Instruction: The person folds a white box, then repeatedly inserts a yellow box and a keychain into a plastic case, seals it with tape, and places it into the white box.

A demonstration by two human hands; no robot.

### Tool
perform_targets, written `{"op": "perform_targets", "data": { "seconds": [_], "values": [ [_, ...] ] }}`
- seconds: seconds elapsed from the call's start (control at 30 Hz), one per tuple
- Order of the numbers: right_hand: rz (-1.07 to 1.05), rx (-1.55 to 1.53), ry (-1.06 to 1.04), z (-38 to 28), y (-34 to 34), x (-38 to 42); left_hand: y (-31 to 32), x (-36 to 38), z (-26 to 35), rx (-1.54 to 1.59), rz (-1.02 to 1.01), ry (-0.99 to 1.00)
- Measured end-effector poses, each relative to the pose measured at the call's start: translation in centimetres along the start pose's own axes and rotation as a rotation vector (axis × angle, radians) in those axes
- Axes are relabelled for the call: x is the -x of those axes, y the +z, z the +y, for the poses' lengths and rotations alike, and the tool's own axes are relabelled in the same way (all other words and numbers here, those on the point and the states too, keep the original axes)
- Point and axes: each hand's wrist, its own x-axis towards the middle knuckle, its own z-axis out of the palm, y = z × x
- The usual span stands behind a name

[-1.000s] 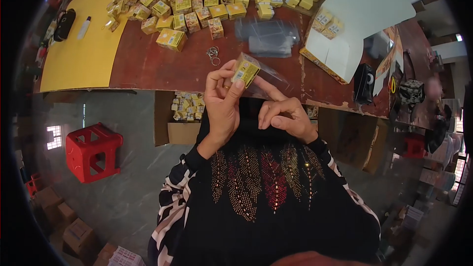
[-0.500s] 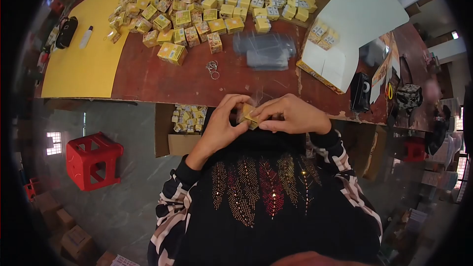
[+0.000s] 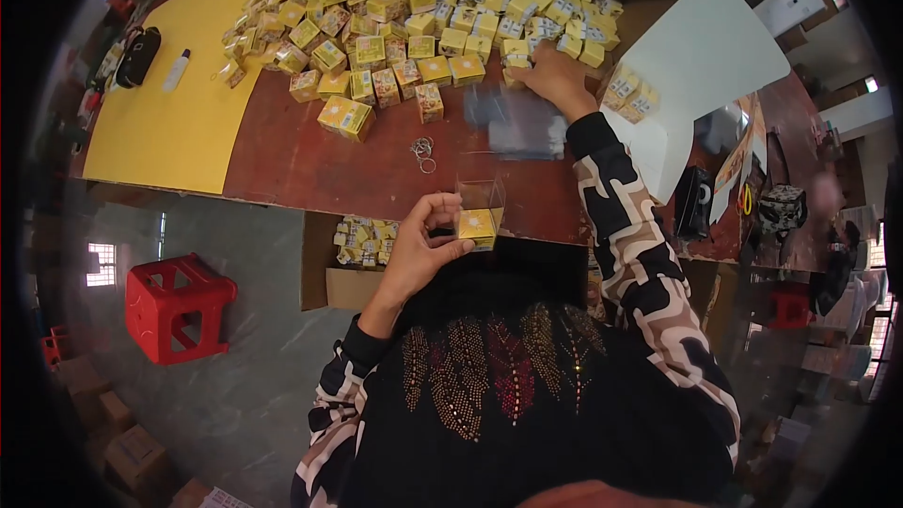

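Note:
My left hand (image 3: 425,243) pinches a small yellow box (image 3: 478,229) that sits in the lower part of a clear plastic case (image 3: 482,196). The case's upper part stands open above the box, just in front of the table edge. My right hand (image 3: 557,77) is stretched out to the right side of the pile of small yellow boxes (image 3: 423,14). Its fingers are bent around a small yellow-and-white box (image 3: 514,55) at the pile's near edge, partly hidden by the hand. Below that hand lies a stack of flat clear plastic cases (image 3: 527,132).
Metal rings (image 3: 424,152) lie on the red-brown table (image 3: 320,165). A white-lined open carton (image 3: 649,146) holds a few boxes at right. Yellow sheet (image 3: 188,75), glue-like bottle (image 3: 177,70) and black pouch (image 3: 139,58) are at left. A red stool (image 3: 181,306) stands on the floor.
My right hand has left the small box at my chest and reached forward right to the pile. My left hand keeps the box, now upright, with the clear case visible around it.

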Motion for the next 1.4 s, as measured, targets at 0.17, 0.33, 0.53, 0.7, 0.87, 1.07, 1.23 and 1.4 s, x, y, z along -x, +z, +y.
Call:
{"op": "perform_targets", "data": {
  "seconds": [0.17,0.33,0.53,0.7,0.87,1.07,1.23,1.4],
  "values": [
    [-0.04,0.052,-0.006,0.4,0.6,-0.4,-0.3,-0.3,-0.4,-0.006,0.014,0.012],
    [0.068,-0.153,-0.109,1.2,-0.3,0.1,-0.2,-0.6,0.0,0.182,0.066,0.093],
    [0.258,-0.645,-0.479,-3.2,-7.8,8.8,-0.8,-0.2,2.7,0.639,-0.164,0.185],
    [0.274,-0.621,-0.847,-6.9,-9.9,16.7,0.9,-1.4,4.8,0.82,-0.45,0.177],
    [0.297,-0.67,-0.859,-7.1,-9.7,20.0,0.6,-1.0,4.6,0.661,-0.512,0.212],
    [-0.086,-1.702,-0.603,-6.4,-8.6,22.1,-0.1,0.7,5.5,0.445,-0.456,0.215],
    [0.043,-1.302,-0.754,-6.7,-9.4,24.5,-0.6,0.5,5.5,0.635,-0.428,0.3],
    [0.233,-1.129,-0.62,-4.9,-9.5,23.2,1.0,1.0,6.4,0.874,-0.398,0.223]
  ]
}}
